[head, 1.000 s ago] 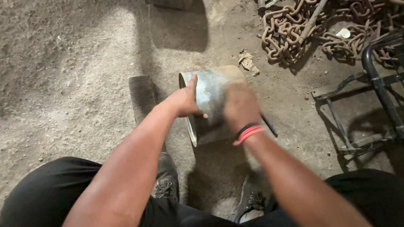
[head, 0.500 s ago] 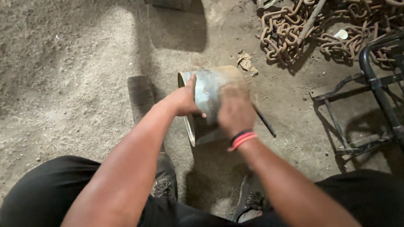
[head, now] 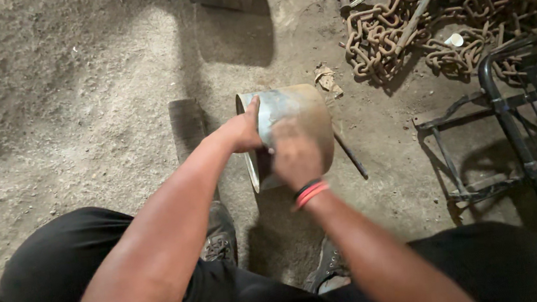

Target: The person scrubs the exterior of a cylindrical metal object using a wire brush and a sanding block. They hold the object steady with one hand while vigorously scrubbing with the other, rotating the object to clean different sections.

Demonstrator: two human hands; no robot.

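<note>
Both of my hands are on the metal cylinder (head: 298, 119), which lies on its side on the dirt floor (head: 72, 123) just ahead of my shoes. My left hand (head: 241, 131) is clamped on the open rim, thumb over the edge, fingers curled around behind where I can't see them. My right hand (head: 295, 158) presses flat against the curved wall, fingers together; whether something is pinched under them I cannot tell, since the hand is blurred. That rim looks thin, so if my left grip slides along it, I'd judge a cut likely. With nothing chocking the cylinder, a hard push from the right could roll it onto the thin rod (head: 350, 157) lying just beside it, or toward the rusty chain pile (head: 388, 37) farther off.
</note>
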